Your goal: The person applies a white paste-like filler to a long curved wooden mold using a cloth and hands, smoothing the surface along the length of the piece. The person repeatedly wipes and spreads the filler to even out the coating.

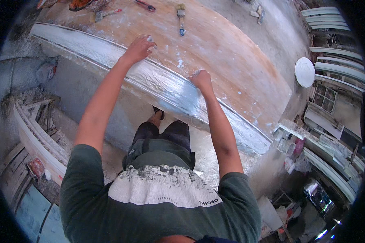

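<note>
A long, narrow mould-like panel (89, 46) with raised rims lies slantwise along the near edge of a wooden table (231, 60). Its bed is coated in a wrinkled, glossy white layer, wettest and bluish near the middle. My left hand (140, 48) is at the panel's far rim, fingers curled around something small and white. Further right along the same rim, my right hand (202, 81) is closed, with a whitish bit at its fingertips. I cannot tell whether these are lumps of material or smears on the fingers.
Beyond my hands lie a paintbrush (181, 20), a red-handled tool (145, 5) and a white-smeared scraper-like tool (107, 14). White splashes dot the tabletop. A round white disc (304, 72) and pale curved mouldings (338, 69) stand at right. A curved frame (40, 141) sits at lower left.
</note>
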`<state>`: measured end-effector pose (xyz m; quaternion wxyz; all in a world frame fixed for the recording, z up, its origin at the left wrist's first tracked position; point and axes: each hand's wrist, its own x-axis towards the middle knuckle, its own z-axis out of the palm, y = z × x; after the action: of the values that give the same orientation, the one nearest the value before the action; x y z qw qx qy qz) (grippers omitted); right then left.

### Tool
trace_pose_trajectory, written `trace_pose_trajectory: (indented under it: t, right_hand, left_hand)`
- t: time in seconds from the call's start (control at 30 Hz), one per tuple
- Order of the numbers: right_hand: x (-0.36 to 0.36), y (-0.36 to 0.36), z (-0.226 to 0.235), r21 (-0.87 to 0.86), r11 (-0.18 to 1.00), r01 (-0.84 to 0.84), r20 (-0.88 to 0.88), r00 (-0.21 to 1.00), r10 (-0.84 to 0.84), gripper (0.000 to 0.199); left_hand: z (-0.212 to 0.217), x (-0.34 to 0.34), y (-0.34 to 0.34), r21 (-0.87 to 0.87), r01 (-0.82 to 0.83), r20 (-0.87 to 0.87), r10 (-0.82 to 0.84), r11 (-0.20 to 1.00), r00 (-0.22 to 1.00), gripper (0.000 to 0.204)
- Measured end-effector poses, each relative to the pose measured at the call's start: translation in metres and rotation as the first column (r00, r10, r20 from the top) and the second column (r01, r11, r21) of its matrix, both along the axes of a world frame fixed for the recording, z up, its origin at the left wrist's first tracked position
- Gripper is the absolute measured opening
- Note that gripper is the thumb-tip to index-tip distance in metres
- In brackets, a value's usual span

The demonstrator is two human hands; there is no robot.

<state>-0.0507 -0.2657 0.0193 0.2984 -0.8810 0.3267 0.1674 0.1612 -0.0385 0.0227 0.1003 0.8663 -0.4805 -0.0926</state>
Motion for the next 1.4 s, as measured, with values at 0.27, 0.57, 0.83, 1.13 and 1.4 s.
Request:
trace_pose_trajectory:
  t: [0.27,0.57,0.83,1.13,1.4]
  right_hand:
    - [0.003,0.001,0.007,0.235,0.926,0.297,0.175,0.924,-0.34,0.029]
    - [-0.019,0.019,0.041,0.144,0.979,0.142,0.257,0.95,-0.176,0.028]
    - [0.004,0.108,0.049,0.227,0.923,-0.312,0.454,0.872,0.183,0.029]
    - [0.055,0.13,0.085,0.246,0.941,-0.23,0.681,0.732,0.001,0.032]
    - [0.126,0.175,0.056,-0.172,0.717,-0.675,0.276,0.666,0.693,0.033]
  left_hand:
    - [-0.017,0.013,-0.032,0.146,0.502,-0.132,-0.486,0.852,0.864,0.035]
    - [-0.009,-0.007,-0.044,-0.157,-0.043,-0.476,-0.037,0.987,0.879,0.027]
    - [0.105,-0.051,-0.007,-0.159,-0.895,-0.982,0.029,0.418,0.188,0.025]
    - [0.127,-0.073,0.065,0.071,-0.924,-0.996,-0.018,0.375,-0.084,0.054]
    - [0.056,0.033,0.159,-0.061,-0.951,-0.923,0.345,0.303,0.169,0.04]
